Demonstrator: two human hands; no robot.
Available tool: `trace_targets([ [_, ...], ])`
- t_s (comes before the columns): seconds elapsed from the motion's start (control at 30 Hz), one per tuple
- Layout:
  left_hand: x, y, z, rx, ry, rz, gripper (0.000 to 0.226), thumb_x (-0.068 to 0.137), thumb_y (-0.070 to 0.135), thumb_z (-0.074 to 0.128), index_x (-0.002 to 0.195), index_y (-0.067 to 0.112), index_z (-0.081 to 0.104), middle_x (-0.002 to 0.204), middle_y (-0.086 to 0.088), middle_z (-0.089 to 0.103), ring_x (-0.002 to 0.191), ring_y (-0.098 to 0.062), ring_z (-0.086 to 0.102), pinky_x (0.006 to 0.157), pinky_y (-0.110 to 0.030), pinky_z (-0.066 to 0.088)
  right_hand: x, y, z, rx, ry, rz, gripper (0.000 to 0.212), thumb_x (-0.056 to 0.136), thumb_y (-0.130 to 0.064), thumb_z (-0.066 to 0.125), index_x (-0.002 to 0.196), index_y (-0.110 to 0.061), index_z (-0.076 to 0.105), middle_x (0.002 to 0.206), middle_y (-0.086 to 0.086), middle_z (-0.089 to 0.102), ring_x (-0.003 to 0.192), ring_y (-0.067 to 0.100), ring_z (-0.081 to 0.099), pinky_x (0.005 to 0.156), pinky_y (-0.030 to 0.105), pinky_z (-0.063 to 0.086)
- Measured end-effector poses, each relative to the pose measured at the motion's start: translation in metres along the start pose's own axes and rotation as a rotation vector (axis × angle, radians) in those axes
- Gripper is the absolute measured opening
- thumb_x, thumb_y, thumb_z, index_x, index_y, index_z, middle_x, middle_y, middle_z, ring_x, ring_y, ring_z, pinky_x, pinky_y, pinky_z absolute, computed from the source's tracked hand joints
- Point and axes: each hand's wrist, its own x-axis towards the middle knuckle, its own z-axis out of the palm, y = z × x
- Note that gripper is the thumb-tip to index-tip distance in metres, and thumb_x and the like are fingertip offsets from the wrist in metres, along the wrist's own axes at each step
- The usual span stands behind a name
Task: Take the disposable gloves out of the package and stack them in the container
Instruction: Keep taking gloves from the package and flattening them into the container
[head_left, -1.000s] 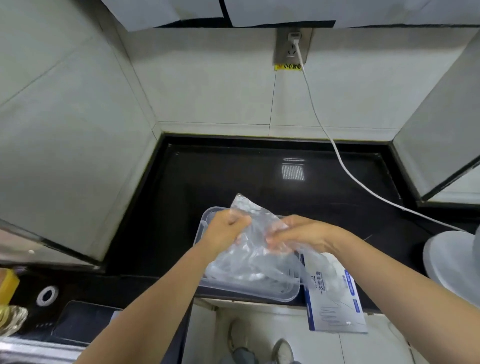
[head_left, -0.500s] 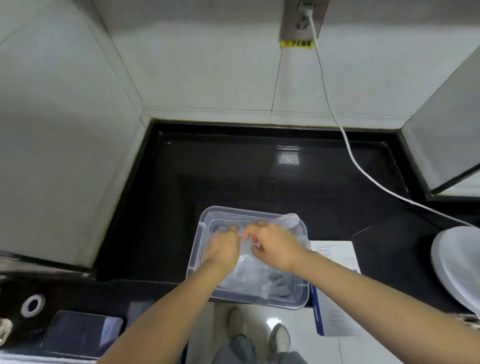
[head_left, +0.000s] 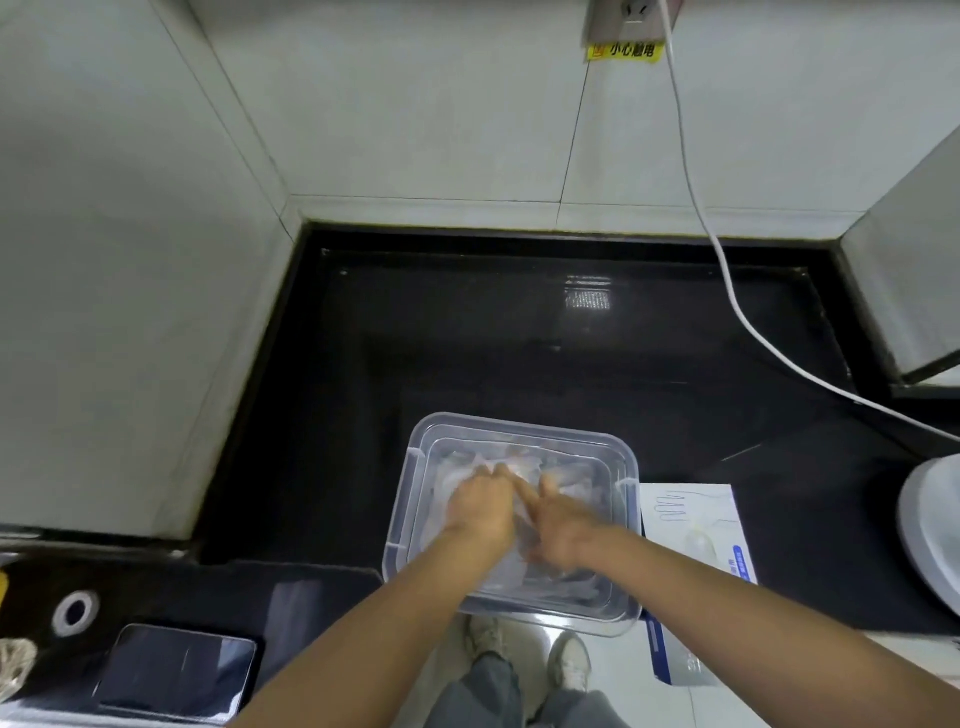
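Your left forearm (head_left: 374, 618) and right forearm (head_left: 727, 592) converge forward. Your left hand (head_left: 480, 506) and right hand (head_left: 558, 525) lie palm-down, side by side (fingers touching), right index finger extended; other fingers blurred.

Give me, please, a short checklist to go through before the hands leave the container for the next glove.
1. Clear disposable gloves inside the clear rectangular plastic container: ok.
2. Pile lying flat: cannot tell; the film is see-through and blurred.
3. Grip released: cannot tell for the left hand; the right hand shows a straight forefinger and thumb on the pile.
4. Container fully on the black counter: not ok; its near edge juts past the front.
5. White-and-blue flat package beside the container, on its right: ok.
6. White cable away from the container: ok.
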Motion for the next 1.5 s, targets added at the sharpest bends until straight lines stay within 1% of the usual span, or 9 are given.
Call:
trace_targets([
  [0.13, 0.01, -0.026, 0.024, -0.086, -0.179, -0.234, 0.1, 0.083, 0.025, 0.072, 0.153, 0.016, 0.002, 0.155, -0.014, 0.009, 0.132, -0.03, 0.04, 0.1, -0.033, 0.044, -0.003, 0.003, 0.001, 0.075, -0.004, 0.041, 0.108, 0.086, -0.013, 0.064, 0.151, -0.04, -0.018, 0.163, 0.007, -0.004, 0.116, 0.033, 0.057, 0.088, 0.037, 0.054],
  [0.33, 0.007, -0.025, 0.022, -0.016, -0.216, -0.249, 0.109, 0.081, 0.036, 0.073, 0.153, 0.014, -0.006, 0.157, -0.016, -0.004, 0.132, -0.03, 0.04, 0.098, -0.032, 0.044, -0.009, -0.002, -0.008, 0.101, -0.027, 0.011, 0.102, 0.089, -0.019, 0.063, 0.154, -0.029, -0.015, 0.163, 0.011, 0.001, 0.127, 0.035, 0.05, 0.091, 0.037, 0.051],
  [0.43, -0.003, -0.02, 0.008, -0.03, -0.184, -0.213, 0.085, 0.091, 0.034, 0.061, 0.152, 0.01, 0.007, 0.158, -0.016, 0.008, 0.126, -0.029, 0.049, 0.093, -0.033, 0.047, -0.023, 0.001, -0.026, 0.23, 0.127, -0.121, 0.074, 0.094, -0.024, 0.063, 0.155, -0.018, 0.021, 0.155, 0.01, 0.032, 0.122, 0.027, 0.055, 0.099, 0.031, 0.045],
  [0.57, -0.019, -0.001, -0.022, -0.041, 0.143, -0.092, 0.03, 0.096, 0.025, 0.05, 0.124, 0.013, 0.05, 0.122, -0.008, 0.06, 0.1, -0.024, 0.063, 0.074, -0.031, 0.05, -0.058, 0.028, -0.051, 0.546, 0.554, -0.306, 0.017, 0.09, -0.009, 0.062, 0.103, -0.016, 0.072, 0.09, 0.0, 0.07, 0.069, 0.011, 0.06, 0.071, 0.023, 0.048],
  [0.67, -0.03, 0.032, -0.042, -0.147, 0.343, -0.012, 0.013, 0.096, 0.023, 0.049, 0.107, 0.017, 0.052, 0.094, -0.003, 0.067, 0.084, -0.024, 0.065, 0.068, -0.034, 0.054, -0.084, 0.07, -0.058, 0.608, 0.703, -0.216, 0.016, 0.088, -0.006, 0.06, 0.084, -0.017, 0.071, 0.071, -0.005, 0.069, 0.058, 0.005, 0.058, 0.062, 0.021, 0.047],
  [0.77, -0.039, 0.08, -0.05, -0.22, 0.366, 0.107, 0.007, 0.096, 0.024, 0.048, 0.099, 0.018, 0.05, 0.087, -0.003, 0.066, 0.082, -0.027, 0.063, 0.062, -0.034, 0.046, -0.105, 0.116, -0.04, 0.517, 0.61, -0.023, 0.012, 0.089, -0.015, 0.062, 0.081, -0.022, 0.068, 0.075, -0.004, 0.069, 0.07, 0.015, 0.064, 0.07, 0.031, 0.052],
  [0.97, -0.053, 0.159, -0.013, -0.235, 0.065, 0.309, 0.026, 0.091, 0.018, 0.056, 0.116, 0.017, 0.048, 0.1, -0.01, 0.066, 0.096, -0.031, 0.061, 0.074, -0.035, 0.049, -0.125, 0.148, 0.021, 0.112, 0.326, 0.105, 0.031, 0.089, -0.026, 0.055, 0.12, -0.027, 0.06, 0.11, -0.002, 0.056, 0.087, 0.013, 0.059, 0.07, 0.024, 0.045],
  [1.17, -0.058, 0.187, 0.031, -0.15, -0.195, 0.228, 0.061, 0.088, 0.01, 0.062, 0.138, 0.007, 0.028, 0.131, -0.016, 0.045, 0.118, -0.038, 0.051, 0.088, -0.04, 0.044, -0.119, 0.152, 0.044, 0.044, 0.543, 0.125, 0.018, 0.089, -0.022, 0.055, 0.101, -0.021, 0.069, 0.09, -0.007, 0.042, 0.091, 0.019, 0.061, 0.063, 0.025, 0.037],
  [1.5, -0.055, 0.18, 0.048, -0.304, -0.159, 0.143, 0.079, 0.075, 0.013, 0.078, 0.138, 0.018, 0.03, 0.132, -0.007, 0.043, 0.114, -0.032, 0.056, 0.09, -0.036, 0.048, -0.129, 0.169, 0.031, 0.877, 0.724, -0.068, 0.03, 0.09, -0.006, 0.061, 0.071, -0.028, 0.064, 0.086, -0.006, 0.064, 0.081, 0.015, 0.063, 0.078, 0.031, 0.054],
])
